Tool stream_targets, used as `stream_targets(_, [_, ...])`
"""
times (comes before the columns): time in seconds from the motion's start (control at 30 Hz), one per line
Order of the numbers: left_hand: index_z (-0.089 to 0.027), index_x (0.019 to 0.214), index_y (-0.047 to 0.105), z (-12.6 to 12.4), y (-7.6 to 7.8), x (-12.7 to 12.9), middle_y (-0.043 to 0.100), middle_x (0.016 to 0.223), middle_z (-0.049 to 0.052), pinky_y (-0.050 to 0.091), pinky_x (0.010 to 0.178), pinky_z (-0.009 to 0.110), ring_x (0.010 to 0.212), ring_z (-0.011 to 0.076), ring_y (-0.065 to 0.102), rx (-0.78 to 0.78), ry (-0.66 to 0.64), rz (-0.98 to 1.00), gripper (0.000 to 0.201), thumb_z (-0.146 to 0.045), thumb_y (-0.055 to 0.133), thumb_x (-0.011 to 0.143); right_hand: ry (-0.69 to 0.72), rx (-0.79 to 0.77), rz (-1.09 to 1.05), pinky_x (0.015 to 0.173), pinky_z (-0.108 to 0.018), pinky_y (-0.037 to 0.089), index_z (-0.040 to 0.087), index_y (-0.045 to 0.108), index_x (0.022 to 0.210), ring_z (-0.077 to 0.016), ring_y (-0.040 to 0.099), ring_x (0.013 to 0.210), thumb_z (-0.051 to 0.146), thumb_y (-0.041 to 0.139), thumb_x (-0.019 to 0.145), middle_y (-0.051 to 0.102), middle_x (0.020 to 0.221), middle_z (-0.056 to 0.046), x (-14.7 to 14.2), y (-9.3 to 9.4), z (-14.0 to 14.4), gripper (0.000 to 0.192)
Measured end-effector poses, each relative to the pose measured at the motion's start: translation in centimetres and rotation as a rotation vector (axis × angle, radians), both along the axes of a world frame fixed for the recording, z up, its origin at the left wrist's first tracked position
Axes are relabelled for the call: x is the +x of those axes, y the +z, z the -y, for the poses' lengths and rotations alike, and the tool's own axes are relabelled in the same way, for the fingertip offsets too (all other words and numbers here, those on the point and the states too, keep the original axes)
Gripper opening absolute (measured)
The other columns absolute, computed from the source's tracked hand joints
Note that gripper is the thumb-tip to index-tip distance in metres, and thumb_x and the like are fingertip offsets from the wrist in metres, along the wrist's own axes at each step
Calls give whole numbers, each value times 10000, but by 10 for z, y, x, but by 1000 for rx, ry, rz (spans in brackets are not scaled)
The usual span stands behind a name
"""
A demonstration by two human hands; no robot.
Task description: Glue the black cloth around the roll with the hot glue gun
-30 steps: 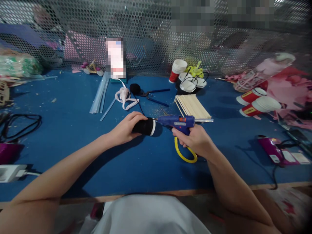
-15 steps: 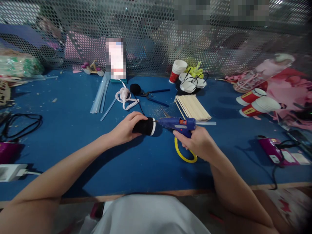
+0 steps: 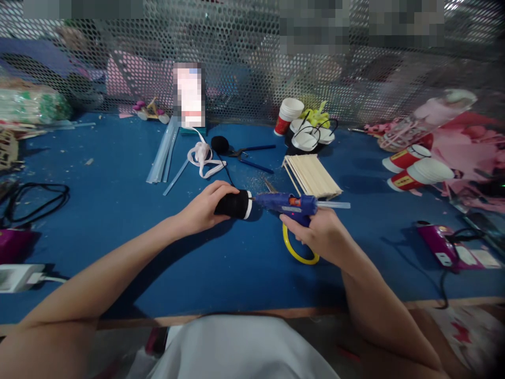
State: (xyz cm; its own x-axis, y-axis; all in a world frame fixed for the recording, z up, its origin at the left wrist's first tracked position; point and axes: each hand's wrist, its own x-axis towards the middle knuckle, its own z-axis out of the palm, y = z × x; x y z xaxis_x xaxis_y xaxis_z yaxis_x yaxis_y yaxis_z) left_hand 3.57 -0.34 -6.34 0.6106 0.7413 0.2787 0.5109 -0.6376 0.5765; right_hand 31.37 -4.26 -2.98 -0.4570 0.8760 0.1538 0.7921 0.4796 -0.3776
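Note:
My left hand [image 3: 207, 208] is wrapped around a paper cup [image 3: 232, 204] covered in black yarn, lying on its side with its white rim to the right. A black strand leads from it back to a yarn ball [image 3: 220, 145]. In my right hand [image 3: 321, 231] is a blue glue gun [image 3: 282, 202], a clear glue stick [image 3: 340, 205] jutting from its rear. The nozzle is at the cup's rim; whether it touches I cannot tell. Partly hidden under the gun and my right hand lie scissors with yellow handles [image 3: 300, 255].
Beyond my hands lie pliers [image 3: 252, 158], white ribbon [image 3: 202, 153], loose glue sticks [image 3: 162, 152] and a bundle of wooden sticks [image 3: 313, 175]. Stacked paper cups [image 3: 291, 111] stand at the back, others [image 3: 420, 172] lie right. A phone [image 3: 189, 97] leans against the mesh screen [image 3: 236, 68].
The rear of the glue gun has dipped slightly, while its nozzle stays by the cup's rim. My left hand and the cup have hardly moved.

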Motion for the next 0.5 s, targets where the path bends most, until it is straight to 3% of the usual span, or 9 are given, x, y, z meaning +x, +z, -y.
stream_targets(0.2, [-184,1183,428,0,2,0,457,1187,122,425,944,409,1113,241,473,-14,15,-13,493,-162,637,737,-46,106,43,531,-323,386,156,711,859,-208,536,554,361,448,814,587,586,-94,-6,2,7,336])
stream_targets(0.3, [-194,1188,419,-1,3,0,460,1187,117,433,932,416,1106,246,480,-29,24,-15,512,-173,650,731,-81,82,30,547,-331,411,142,682,784,-214,551,557,429,481,793,601,602,-100,-12,8,12,351])
stream_targets(0.5, [-197,1187,414,-1,2,-1,471,1182,116,446,909,415,1097,253,490,-26,34,-8,517,-210,665,735,-73,10,-61,588,-333,452,191,661,793,-250,604,694,373,472,802,591,623,-93,-19,18,13,262])
